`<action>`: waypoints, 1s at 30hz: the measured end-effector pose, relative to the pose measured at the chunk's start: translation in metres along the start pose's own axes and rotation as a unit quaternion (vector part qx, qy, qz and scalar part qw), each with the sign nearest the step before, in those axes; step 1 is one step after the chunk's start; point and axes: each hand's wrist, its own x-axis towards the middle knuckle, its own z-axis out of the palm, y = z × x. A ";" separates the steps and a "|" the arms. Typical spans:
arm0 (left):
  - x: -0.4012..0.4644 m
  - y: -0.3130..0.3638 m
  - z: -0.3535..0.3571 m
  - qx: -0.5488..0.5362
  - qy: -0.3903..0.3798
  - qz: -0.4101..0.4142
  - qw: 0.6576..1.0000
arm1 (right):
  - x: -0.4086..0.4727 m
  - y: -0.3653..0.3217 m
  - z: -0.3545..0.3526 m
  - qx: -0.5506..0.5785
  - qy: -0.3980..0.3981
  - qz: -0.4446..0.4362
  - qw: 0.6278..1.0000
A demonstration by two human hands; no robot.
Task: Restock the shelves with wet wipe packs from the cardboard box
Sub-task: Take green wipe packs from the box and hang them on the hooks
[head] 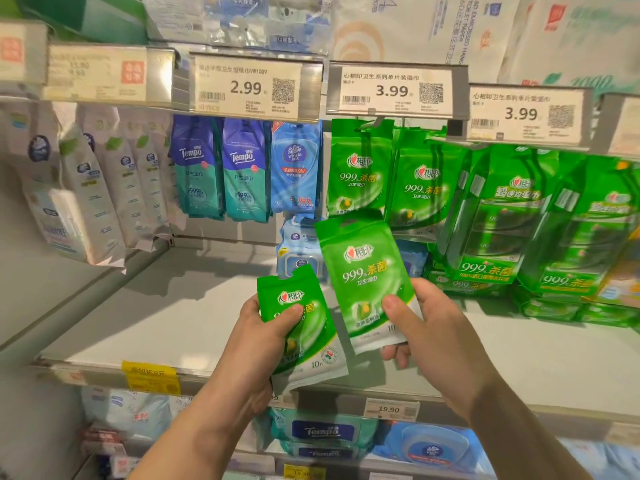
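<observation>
I hold one green wipe pack (367, 282) up in my right hand (433, 334), thumb pinching its lower front, just below the hanging green packs (360, 168) under the 3.99 tag (393, 90). My left hand (256, 341) grips a second green pack (304, 327), lower and left of those hanging packs

Pack (367, 278) pinched by right-hand fingers (398, 308): "999", "10" by the thumb tip. Pack (301, 327) under left-hand fingers (291, 315): "10" below them. Price tags above the fingers: "2.99" (246, 87), "3.99" (393, 90), "3.99" (521, 113). Hanging packs up-left of the fingers: "Tempo" (192, 168), "Tempo" (244, 169), "Vinda" (295, 168). Tag below the fingers: "19.90" (389, 409); "Tempo" pack (322, 432) under it.
</observation>
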 end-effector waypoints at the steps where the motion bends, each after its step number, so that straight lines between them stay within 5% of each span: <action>1: 0.000 0.001 0.000 0.001 -0.001 -0.001 1.000 | -0.001 -0.005 0.000 0.007 0.010 -0.019 1.000; 14: 0.003 0.001 -0.007 -0.003 -0.005 -0.009 1.000 | 0.005 -0.051 -0.003 0.082 0.058 -0.155 0.983; 30: 0.001 0.004 -0.016 -0.003 0.011 -0.016 1.000 | 0.017 -0.044 0.018 0.160 0.058 -0.135 0.976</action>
